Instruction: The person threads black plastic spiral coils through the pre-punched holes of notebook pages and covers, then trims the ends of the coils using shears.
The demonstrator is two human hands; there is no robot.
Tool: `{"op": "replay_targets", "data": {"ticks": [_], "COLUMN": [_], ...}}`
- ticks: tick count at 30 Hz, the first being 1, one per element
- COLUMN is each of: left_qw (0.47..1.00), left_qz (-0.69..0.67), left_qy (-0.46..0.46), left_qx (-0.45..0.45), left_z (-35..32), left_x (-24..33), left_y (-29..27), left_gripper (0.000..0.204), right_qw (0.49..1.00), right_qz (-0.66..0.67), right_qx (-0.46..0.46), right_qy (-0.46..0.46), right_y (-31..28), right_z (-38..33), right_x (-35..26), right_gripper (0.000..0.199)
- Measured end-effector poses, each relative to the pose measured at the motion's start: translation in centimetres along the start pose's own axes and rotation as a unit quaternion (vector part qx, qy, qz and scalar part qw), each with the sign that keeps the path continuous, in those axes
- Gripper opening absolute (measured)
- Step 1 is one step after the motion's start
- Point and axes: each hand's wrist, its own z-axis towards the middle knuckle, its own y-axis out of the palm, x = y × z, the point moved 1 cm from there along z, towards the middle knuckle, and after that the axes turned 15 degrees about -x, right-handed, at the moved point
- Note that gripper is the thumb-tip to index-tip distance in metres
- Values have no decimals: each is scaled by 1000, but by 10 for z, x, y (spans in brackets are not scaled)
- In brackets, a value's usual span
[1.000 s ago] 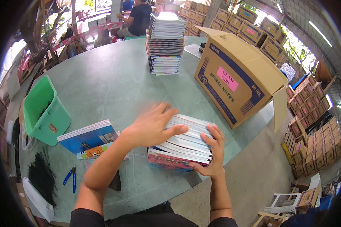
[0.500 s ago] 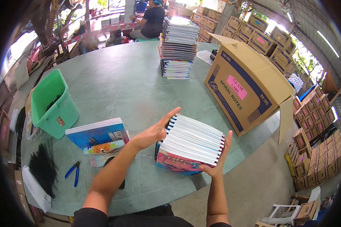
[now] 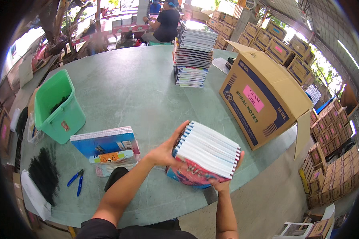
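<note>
A thick block of spiral notebooks (image 3: 210,150) stands on edge near the table's front, page edges upward and a red and blue cover facing me. My left hand (image 3: 166,153) wraps the block's left side, its thumb against the front cover. At the other end, my right hand (image 3: 224,183) holds the block's lower right corner, thumb in front and fingers up the side. To the left of my left hand, a blue spiral notebook (image 3: 103,142) stands on edge behind a pouch with an orange cartoon animal face (image 3: 111,157). A dark rounded object (image 3: 115,177) is partly hidden by my left forearm.
An open cardboard carton (image 3: 263,99) stands at the right. Farther back rises a tall notebook stack (image 3: 193,55). A green bin (image 3: 64,115), blue-handled cutters (image 3: 76,182) and black spiral coils (image 3: 44,173) are at left. Another person (image 3: 163,24) sits beyond the table.
My left hand has closed in from spread fingers to a grip around the block's left side. The right hand stays on the block's right end. The whole view has shifted slightly.
</note>
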Motion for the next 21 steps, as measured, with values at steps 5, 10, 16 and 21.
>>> {"op": "replay_targets", "data": {"ticks": [5,10,16,21], "left_qw": [905,845,833,836], "left_qz": [-367,-457,-417,-409], "left_qy": [-163,-223,-230,-225], "left_qx": [141,165,282,290], "left_z": [57,81,78,76], "left_x": [1,-43,-117,-154], "left_y": [-21,-47,-31,-26], "left_gripper": [74,46,86,106], "right_qw": [948,823,829,812], "right_qz": [192,313,256,254], "right_qx": [31,-95,-100,-122], "right_qy": [254,465,487,511], "right_y": [-37,-66,-54,-58], "right_z": [68,129,114,120], "right_x": [21,78,121,116], "right_gripper": [82,57,47,47]}}
